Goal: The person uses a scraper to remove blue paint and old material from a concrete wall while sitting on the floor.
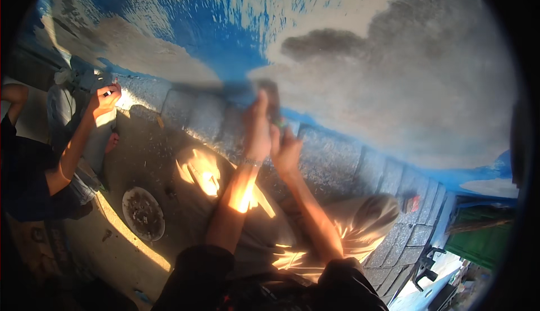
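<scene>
In front of the painted wall (439,86), my two hands are raised close together. A dark brownish, flat-looking piece (271,93), blurred by motion, sticks up from my left hand (256,134), which is closed around its lower part. Right beside it, my right hand (288,151) has its fingers curled in against the same spot. A small green bit (281,124) shows between the hands; what the right fingers hold is hidden. Blue paint with worn white streaks and grey patches covers the wall.
Grey blocks (388,170) line the wall's foot, with a small red item (413,203) on them. A round dish of dark bits (143,213) lies on the ground, left. Another person's arm (76,142) reaches toward the wall. A black clamp-like object (427,269) is lower right.
</scene>
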Available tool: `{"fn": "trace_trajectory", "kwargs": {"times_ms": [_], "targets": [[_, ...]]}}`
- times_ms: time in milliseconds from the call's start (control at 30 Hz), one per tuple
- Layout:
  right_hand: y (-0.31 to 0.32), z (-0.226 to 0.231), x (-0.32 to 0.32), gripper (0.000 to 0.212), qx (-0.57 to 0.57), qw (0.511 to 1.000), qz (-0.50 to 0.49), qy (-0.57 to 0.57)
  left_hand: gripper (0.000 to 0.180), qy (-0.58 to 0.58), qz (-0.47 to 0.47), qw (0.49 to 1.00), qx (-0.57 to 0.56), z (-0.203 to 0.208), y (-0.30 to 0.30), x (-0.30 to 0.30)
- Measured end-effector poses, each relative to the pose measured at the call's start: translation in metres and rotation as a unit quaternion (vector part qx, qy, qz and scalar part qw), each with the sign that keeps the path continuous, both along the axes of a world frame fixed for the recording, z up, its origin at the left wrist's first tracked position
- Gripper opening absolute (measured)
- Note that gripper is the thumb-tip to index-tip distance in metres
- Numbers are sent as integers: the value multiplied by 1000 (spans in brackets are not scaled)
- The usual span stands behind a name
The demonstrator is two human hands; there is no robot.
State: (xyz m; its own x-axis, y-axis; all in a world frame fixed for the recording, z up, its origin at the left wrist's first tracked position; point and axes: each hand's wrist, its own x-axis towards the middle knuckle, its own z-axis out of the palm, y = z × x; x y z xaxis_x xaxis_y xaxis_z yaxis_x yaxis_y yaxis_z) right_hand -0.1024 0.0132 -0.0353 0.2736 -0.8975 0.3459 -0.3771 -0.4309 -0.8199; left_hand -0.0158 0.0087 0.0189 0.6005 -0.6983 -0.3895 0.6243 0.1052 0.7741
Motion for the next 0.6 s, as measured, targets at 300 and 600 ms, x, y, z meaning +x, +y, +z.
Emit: {"fn": "trace_trajectory", "kwargs": {"times_ms": [300, 600], "targets": [[2, -29, -6, 34, 9, 998, -9, 60, 39, 85, 29, 995, 34, -68, -1, 2], [7, -31, -8, 36, -2, 992, -32, 126, 37, 147, 39, 988, 37, -72, -1, 2]]}}
